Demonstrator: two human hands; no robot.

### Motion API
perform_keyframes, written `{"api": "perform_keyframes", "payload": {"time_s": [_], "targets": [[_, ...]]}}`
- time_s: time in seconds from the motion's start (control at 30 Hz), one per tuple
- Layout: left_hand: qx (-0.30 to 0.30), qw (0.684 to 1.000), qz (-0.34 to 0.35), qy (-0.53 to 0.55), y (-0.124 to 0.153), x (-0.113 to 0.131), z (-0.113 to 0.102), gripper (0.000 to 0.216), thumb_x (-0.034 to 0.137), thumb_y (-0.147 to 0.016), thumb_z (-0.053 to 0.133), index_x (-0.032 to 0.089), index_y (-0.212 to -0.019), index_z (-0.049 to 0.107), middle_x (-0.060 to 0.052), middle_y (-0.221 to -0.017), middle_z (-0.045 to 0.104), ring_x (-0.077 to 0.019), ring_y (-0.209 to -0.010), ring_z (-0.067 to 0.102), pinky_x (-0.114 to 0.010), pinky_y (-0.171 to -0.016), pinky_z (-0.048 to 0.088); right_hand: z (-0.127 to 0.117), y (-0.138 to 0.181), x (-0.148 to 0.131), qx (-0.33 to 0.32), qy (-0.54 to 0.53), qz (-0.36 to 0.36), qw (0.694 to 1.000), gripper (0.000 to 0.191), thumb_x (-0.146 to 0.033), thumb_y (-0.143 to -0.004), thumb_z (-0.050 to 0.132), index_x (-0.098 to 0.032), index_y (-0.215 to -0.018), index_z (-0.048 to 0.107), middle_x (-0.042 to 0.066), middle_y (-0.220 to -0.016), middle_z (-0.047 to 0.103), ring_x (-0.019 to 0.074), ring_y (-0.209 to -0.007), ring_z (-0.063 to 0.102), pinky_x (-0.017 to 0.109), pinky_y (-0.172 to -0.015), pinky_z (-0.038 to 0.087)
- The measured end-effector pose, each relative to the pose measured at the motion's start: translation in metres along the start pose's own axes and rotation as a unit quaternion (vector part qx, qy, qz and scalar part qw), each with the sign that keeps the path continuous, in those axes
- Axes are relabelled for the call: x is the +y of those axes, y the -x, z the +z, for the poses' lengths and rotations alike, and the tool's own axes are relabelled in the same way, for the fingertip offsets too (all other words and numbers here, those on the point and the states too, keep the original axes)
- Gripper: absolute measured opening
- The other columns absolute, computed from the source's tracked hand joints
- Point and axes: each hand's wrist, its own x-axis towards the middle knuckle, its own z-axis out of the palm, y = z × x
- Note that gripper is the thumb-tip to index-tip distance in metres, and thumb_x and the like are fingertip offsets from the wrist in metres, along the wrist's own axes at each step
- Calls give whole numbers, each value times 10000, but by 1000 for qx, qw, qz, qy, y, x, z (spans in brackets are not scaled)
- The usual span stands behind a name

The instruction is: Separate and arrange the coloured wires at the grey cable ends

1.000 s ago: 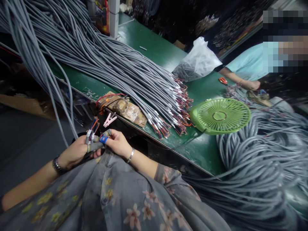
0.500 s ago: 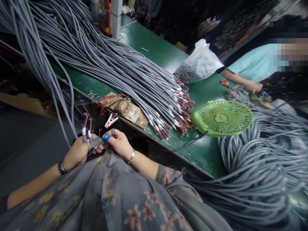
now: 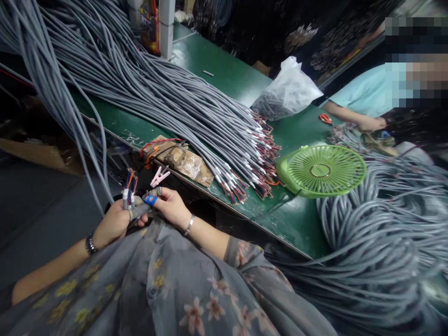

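My left hand (image 3: 114,223) is closed around a few grey cable ends (image 3: 128,195) whose stripped coloured wires stick up above the fist. Close beside it, my right hand (image 3: 172,207) pinches the cable between fingers wrapped in grey and blue tape (image 3: 150,200). Both hands sit over my lap, just below the front edge of the green table (image 3: 224,74). A pink clothes peg (image 3: 159,176) hangs at the table edge right above them.
A big heap of grey cables (image 3: 168,100) with stripped ends lies across the table. A green fan (image 3: 322,169) lies flat, a plastic bag (image 3: 289,91) behind it. More cable coils (image 3: 381,242) pile at right. Another person's hand (image 3: 371,123) works at the far side near orange scissors (image 3: 325,118).
The cable ends in my left hand have shifted slightly and my right fingers have slid a little along them; both hands stay in the same spot.
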Motion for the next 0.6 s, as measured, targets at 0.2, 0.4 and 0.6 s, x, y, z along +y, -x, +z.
{"api": "perform_keyframes", "payload": {"time_s": [0.2, 0.4, 0.6], "targets": [[4, 1000, 1, 2, 0, 0, 1, 387, 434, -329, 933, 201, -423, 637, 5, -437, 626, -108, -436, 523, -229, -473, 428, 0, 0, 5, 12, 1, -5, 1000, 534, -592, -513, 940, -202, -685, 619, -63, -626, 560, 105, -620, 496, 275, -661, 470], [0, 1000, -9, -2, 0, 0, 2, 366, 431, -335, 919, 205, -428, 647, -1, -432, 632, -114, -437, 523, -236, -479, 428, 0, 0, 4, 1, 8, -8, 1000, 552, -597, -493, 945, -205, -717, 627, -50, -668, 596, 118, -655, 524, 287, -688, 485], [3, 1000, 12, -6, -2, -6, -2, 388, 456, -383, 905, 207, -413, 609, -21, -454, 647, -130, -462, 549, -243, -499, 436, 1, -1, 9, 27, 13, -3, 1000, 558, -630, -523, 928, -212, -704, 607, -59, -618, 548, 115, -608, 489, 277, -619, 451]]}}
